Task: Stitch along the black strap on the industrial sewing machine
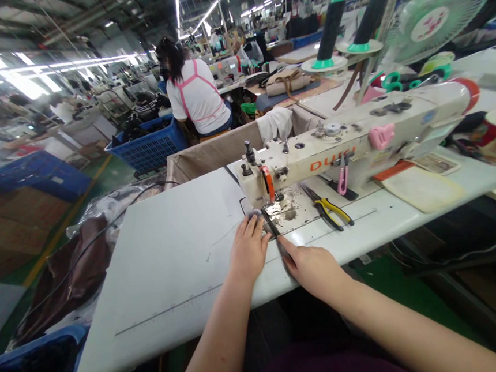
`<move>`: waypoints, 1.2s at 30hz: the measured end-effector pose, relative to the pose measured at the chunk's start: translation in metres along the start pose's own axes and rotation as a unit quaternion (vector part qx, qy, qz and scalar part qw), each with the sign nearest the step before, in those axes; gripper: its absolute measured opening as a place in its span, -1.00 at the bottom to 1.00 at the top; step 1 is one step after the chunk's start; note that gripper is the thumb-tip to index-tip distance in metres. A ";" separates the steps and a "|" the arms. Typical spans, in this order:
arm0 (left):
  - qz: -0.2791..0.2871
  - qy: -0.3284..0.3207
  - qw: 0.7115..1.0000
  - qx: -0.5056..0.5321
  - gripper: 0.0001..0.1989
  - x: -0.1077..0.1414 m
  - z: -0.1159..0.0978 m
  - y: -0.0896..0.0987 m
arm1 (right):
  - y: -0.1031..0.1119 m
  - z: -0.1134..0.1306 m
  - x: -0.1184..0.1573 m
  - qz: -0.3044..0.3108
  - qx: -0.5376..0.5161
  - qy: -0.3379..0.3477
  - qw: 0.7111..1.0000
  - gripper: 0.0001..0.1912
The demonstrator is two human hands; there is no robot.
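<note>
A narrow dark strip (271,224) runs from under the presser foot of the sewing machine (315,157) toward the table's front edge. My left hand (249,248) lies flat at its left side, fingers stretched toward the needle area and thumb close to the strip. What is under those fingertips is partly hidden. Closer to the front edge, my right hand (310,266) is closed around the near end of the strip, index finger extended along it. Yellow-and-black pliers (333,208) lie on the machine bed, right of the strip.
Pink-handled snips (343,179) and a yellow cloth (424,187) are near the machine's arm. Behind the white table (175,244) is a fabric-lined bin (210,149). Thread cones (329,31) and a fan (437,19) stand at the back right. A co-worker (199,95) sits ahead beside a blue crate (151,145).
</note>
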State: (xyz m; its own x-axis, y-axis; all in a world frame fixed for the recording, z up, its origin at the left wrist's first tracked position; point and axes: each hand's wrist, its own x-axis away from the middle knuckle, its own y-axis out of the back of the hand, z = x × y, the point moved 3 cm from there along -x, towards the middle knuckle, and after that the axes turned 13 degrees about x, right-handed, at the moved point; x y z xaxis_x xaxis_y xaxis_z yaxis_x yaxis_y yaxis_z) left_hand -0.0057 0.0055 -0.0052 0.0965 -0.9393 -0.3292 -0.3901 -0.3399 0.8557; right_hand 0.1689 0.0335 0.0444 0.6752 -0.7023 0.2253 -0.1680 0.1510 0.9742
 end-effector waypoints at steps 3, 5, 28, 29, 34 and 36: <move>-0.003 0.002 1.000 0.004 -0.51 0.003 0.000 -0.002 | 0.002 0.001 0.002 0.001 0.016 0.003 1.000 -0.46; -0.005 0.002 1.000 0.008 -0.51 0.004 0.000 -0.002 | 0.003 0.001 0.001 0.001 0.021 0.004 1.000 -0.46; 0.030 -0.057 0.998 -0.011 -0.60 0.004 -0.009 0.003 | 0.009 0.004 -0.016 -0.013 0.012 -0.016 1.000 -0.47; 0.032 -0.063 0.997 -0.008 -0.60 0.004 -0.008 0.002 | 0.010 0.005 -0.017 -0.014 0.010 -0.019 1.000 -0.47; 0.034 -0.078 0.996 0.012 -0.59 0.003 -0.007 -0.001 | 0.010 0.007 -0.023 -0.020 0.004 -0.030 0.999 -0.45; 0.038 -0.082 0.996 0.014 -0.58 0.004 -0.007 0.000 | 0.010 0.008 -0.024 -0.022 0.002 -0.032 0.999 -0.44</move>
State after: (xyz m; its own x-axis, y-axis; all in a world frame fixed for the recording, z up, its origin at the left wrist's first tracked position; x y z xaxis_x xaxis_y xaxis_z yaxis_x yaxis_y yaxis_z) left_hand 0.0010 0.0016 -0.0032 -0.0838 -0.9414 -0.3266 -0.4169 -0.2646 0.8696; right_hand 0.1456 0.0465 0.0482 0.6354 -0.7507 0.1809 -0.1419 0.1168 0.9830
